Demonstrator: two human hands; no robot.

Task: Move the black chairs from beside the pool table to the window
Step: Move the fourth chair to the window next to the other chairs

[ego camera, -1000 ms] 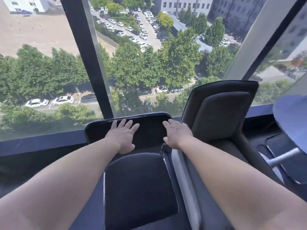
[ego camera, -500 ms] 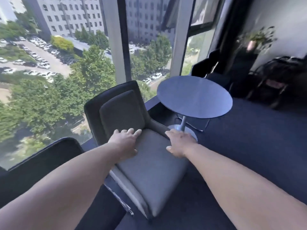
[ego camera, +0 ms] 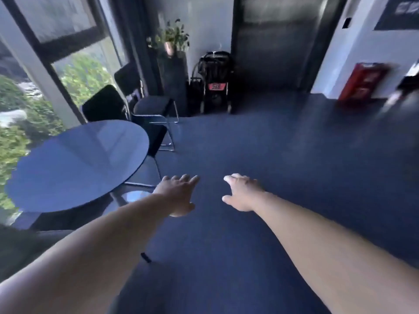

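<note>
Both my arms reach forward over the dark blue floor. My left hand [ego camera: 178,194] is empty, fingers spread, just right of the round blue table [ego camera: 77,164]. My right hand [ego camera: 241,192] is empty too, fingers apart and slightly curled. Two black chairs with metal frames stand by the window [ego camera: 74,71]: one [ego camera: 106,105] behind the table, another [ego camera: 147,103] farther back. The dark corner of a seat [ego camera: 20,243] shows at the lower left edge. The view is motion-blurred.
A potted plant [ego camera: 173,39] sits on a tall dark stand. A black stroller [ego camera: 214,80] is parked beside a dark doorway [ego camera: 274,44]. A red box [ego camera: 360,81] rests against the white wall at right. Open floor [ego camera: 272,166] spreads ahead.
The view has swung right, away from the window and the cushioned chairs. Both hands have left the chair and now hover empty over the floor.
</note>
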